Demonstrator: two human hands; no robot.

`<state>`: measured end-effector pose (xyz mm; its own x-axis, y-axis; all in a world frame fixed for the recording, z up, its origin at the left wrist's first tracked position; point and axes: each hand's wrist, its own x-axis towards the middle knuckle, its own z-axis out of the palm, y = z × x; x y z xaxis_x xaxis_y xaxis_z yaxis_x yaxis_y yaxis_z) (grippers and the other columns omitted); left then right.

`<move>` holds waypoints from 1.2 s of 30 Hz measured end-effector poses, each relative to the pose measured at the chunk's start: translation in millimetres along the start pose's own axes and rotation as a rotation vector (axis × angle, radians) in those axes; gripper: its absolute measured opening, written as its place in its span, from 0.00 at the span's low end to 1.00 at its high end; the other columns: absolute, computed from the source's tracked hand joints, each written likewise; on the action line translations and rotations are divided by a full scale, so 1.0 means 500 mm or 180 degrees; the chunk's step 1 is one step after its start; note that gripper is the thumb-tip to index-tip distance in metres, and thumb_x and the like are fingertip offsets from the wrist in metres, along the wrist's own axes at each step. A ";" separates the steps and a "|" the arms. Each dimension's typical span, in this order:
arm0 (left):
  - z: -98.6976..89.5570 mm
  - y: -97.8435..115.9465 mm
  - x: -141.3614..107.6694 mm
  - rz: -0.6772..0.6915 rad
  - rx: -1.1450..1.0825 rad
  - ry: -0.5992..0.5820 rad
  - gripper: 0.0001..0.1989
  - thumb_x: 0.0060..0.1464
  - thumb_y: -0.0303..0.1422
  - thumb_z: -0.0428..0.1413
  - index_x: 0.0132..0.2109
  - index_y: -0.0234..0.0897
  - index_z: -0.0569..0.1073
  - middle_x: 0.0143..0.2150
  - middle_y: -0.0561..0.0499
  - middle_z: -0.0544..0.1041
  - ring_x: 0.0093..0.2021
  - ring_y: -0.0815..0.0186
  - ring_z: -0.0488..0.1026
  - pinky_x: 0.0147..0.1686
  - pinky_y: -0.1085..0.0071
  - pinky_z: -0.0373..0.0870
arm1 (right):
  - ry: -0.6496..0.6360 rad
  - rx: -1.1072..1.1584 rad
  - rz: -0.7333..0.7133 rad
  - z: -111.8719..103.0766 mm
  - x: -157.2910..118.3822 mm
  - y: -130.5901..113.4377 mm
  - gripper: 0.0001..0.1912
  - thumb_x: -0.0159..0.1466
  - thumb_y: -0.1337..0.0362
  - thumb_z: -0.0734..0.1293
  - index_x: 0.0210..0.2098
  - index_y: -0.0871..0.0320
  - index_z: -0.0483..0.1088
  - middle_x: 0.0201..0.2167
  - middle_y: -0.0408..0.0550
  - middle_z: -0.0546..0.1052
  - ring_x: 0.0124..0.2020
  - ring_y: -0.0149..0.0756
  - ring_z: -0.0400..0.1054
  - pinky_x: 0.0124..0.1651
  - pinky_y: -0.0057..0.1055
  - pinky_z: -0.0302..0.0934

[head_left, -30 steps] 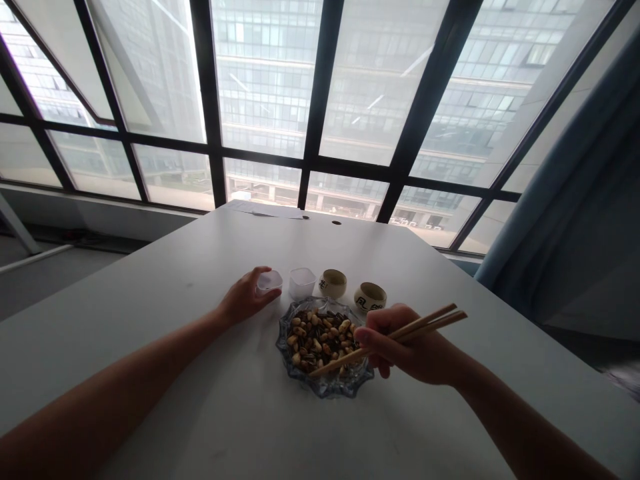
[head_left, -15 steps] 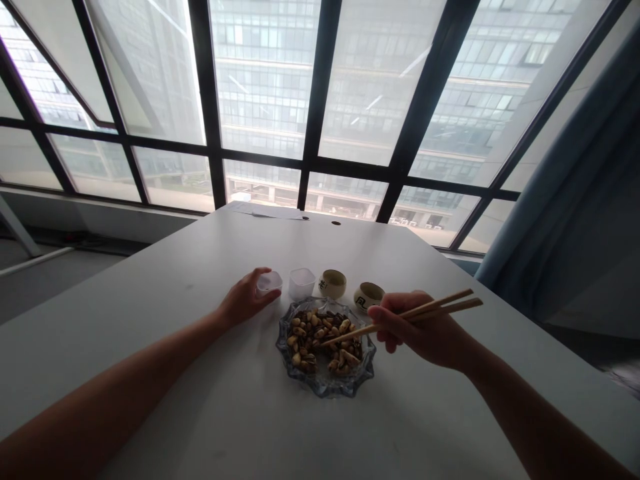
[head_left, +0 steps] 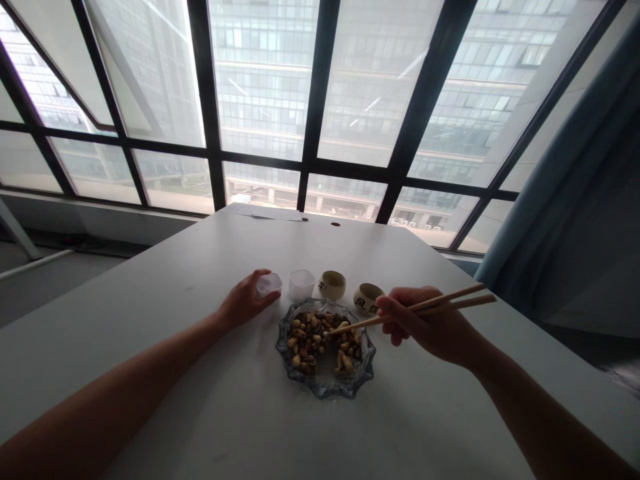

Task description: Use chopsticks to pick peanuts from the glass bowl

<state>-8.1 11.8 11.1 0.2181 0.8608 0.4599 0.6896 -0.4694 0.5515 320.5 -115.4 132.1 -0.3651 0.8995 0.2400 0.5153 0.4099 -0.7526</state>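
Note:
My left hand [head_left: 249,298] grips a small clear plastic cup [head_left: 270,284] between thumb and fingers, on the table left of the other cups. My right hand [head_left: 425,319] is closed around a pair of wooden chopsticks [head_left: 450,297]. Their tips reach into the mixed nuts and seeds [head_left: 310,333] heaped in a scalloped glass dish [head_left: 325,389]. Whether a nut is pinched between the tips is too small to tell. Behind the dish stand a second clear plastic cup [head_left: 301,285] and two cream ceramic cups, one at the middle [head_left: 333,285] and one with dark characters [head_left: 367,300] beside my right hand.
The white table [head_left: 200,400] stretches toward tall windows with dark frames [head_left: 350,170]. Sheets of paper [head_left: 265,213] lie at its far edge, near a round dark hole [head_left: 335,224]. A blue curtain [head_left: 545,187] hangs at the right.
My right hand has shifted slightly right, and the chopstick tips have moved up and right in the nuts. Some nuts at the dish's right have shifted. My left hand stays on the cup.

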 end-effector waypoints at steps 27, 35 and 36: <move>0.000 -0.002 0.000 0.0041 0.0024 0.0013 0.30 0.53 0.51 0.56 0.57 0.37 0.68 0.40 0.45 0.80 0.38 0.57 0.77 0.41 0.61 0.73 | 0.1156 0.2239 0.0552 -0.028 0.029 0.029 0.22 0.51 0.47 0.77 0.22 0.61 0.75 0.14 0.45 0.74 0.11 0.27 0.64 0.13 0.21 0.59; 0.004 -0.008 0.001 0.0125 0.0092 0.0048 0.29 0.54 0.51 0.56 0.57 0.38 0.67 0.44 0.44 0.80 0.42 0.56 0.78 0.43 0.60 0.75 | 0.1246 0.2360 0.0638 -0.026 0.034 0.037 0.21 0.53 0.48 0.76 0.21 0.61 0.74 0.13 0.45 0.73 0.11 0.27 0.63 0.12 0.22 0.57; 0.005 -0.010 0.001 0.0168 0.0110 0.0078 0.29 0.54 0.51 0.56 0.57 0.39 0.67 0.45 0.44 0.79 0.43 0.55 0.78 0.44 0.59 0.75 | 0.1269 0.2212 0.0564 -0.025 0.032 0.037 0.22 0.54 0.47 0.75 0.22 0.61 0.73 0.13 0.45 0.73 0.11 0.28 0.63 0.12 0.23 0.57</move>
<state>-9.7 15.0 6.8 0.2382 0.8297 0.5049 0.7010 -0.5067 0.5018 333.6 -91.7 129.7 0.0470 0.9820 0.1831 -0.1064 0.1872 -0.9765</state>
